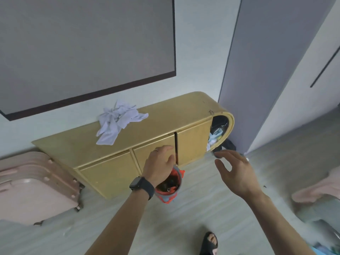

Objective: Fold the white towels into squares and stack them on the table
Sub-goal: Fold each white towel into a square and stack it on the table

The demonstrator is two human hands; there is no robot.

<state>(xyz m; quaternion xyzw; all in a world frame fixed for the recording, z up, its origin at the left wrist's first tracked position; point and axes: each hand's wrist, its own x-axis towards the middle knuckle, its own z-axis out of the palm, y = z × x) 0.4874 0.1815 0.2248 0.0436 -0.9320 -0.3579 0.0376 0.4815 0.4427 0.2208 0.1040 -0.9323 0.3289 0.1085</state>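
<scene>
A crumpled heap of white towels point(117, 124) lies on top of the low yellow cabinet point(165, 122), towards its back left. My left hand point(160, 164), with a black watch on the wrist, is raised in front of the cabinet's middle door, its fingers loosely curved with nothing seen in them. My right hand point(233, 172) hovers in the air near the cabinet's right end, fingers spread and holding nothing. Both hands are well below and in front of the towels and touch none of them.
An orange and grey container point(170, 188) stands on the floor just under my left hand. A pink suitcase point(35, 184) lies at the left. The cabinet's rounded right end point(219, 129) is open and stuffed with items. A grey panel point(261, 70) rises at the right. My sandalled foot point(209, 243) is below.
</scene>
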